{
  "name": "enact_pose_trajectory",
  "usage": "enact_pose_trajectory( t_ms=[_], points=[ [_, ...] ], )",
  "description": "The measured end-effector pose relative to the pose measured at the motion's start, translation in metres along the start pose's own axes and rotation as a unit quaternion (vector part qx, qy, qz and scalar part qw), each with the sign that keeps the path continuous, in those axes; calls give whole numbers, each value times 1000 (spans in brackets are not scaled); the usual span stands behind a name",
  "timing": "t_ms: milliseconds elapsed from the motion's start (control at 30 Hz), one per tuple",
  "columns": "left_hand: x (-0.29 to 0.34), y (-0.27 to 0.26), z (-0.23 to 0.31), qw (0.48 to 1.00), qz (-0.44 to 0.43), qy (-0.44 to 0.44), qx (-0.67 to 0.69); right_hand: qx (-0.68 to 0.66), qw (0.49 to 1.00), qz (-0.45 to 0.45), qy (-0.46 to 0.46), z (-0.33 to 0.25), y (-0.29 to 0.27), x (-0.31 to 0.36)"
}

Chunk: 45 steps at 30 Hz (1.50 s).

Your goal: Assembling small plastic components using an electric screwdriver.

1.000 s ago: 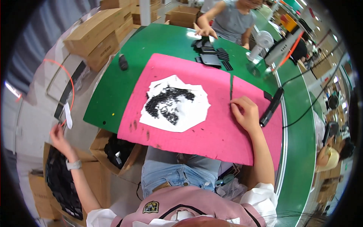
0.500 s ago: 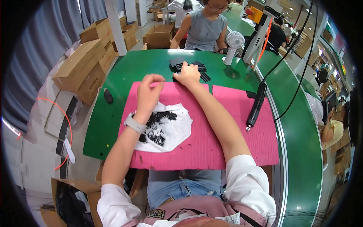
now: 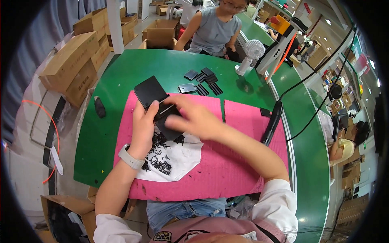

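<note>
Over the pink board (image 3: 227, 170), my left hand (image 3: 142, 125) grips a pair of flat black rectangular panels (image 3: 150, 91) that meet at a middle joint, the thumb pressed on top. My right hand (image 3: 198, 119) reaches in from the right, its fingers and thumb closed about the lower panel near the joint. Motion smears those fingertips, and they hide part of the joint. Below the panels lies a white cloth (image 3: 186, 156) with many small black screws (image 3: 162, 166) scattered on it. A black pen-shaped electric screwdriver (image 3: 275, 119) rests at the board's right side.
Several black panels and ribbed pieces (image 3: 207, 77) lie farther back on the green table (image 3: 129, 67). A white fan (image 3: 254, 49) stands at the far right, with a person (image 3: 214, 30) seated across. A dark object (image 3: 99, 107) lies on the left; cardboard boxes (image 3: 69, 60) are stacked beyond.
My right hand has come back from the far pile toward my left hand. Black panels are now held between both hands, above the screws. My left hand, raised and without them before, grips them.
</note>
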<state>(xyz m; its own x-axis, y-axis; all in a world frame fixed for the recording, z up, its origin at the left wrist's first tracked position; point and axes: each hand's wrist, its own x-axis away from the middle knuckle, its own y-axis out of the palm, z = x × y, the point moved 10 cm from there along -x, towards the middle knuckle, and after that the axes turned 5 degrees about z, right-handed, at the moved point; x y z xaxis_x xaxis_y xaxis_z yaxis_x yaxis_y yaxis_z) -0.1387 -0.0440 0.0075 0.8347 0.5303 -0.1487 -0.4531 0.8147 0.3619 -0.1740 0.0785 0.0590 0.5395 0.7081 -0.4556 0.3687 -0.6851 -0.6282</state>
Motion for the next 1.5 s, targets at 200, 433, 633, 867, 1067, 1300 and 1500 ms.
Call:
enact_pose_trajectory(
  t_ms=[200,433,633,867,1067,1300,1500],
  points=[
    [0,18,-11,990,-84,-100,46,477,878,48,-1,153,-86,-39],
    [4,15,-14,985,-93,-135,59,462,884,-11,78,165,-99,-33],
    [16,27,-15,978,-140,-156,2,69,975,205,50,48,-100,2],
    [28,43,-29,972,-182,-148,30,172,960,100,-198,-42,-45,33],
    [32,49,-26,965,-196,-168,37,26,994,25,-100,-6,-46,32],
    [35,52,-30,963,-217,-160,11,136,968,48,-204,-26,-42,39],
    [36,50,-31,959,-221,-176,6,130,963,98,-215,-30,-54,39]
  ],
)
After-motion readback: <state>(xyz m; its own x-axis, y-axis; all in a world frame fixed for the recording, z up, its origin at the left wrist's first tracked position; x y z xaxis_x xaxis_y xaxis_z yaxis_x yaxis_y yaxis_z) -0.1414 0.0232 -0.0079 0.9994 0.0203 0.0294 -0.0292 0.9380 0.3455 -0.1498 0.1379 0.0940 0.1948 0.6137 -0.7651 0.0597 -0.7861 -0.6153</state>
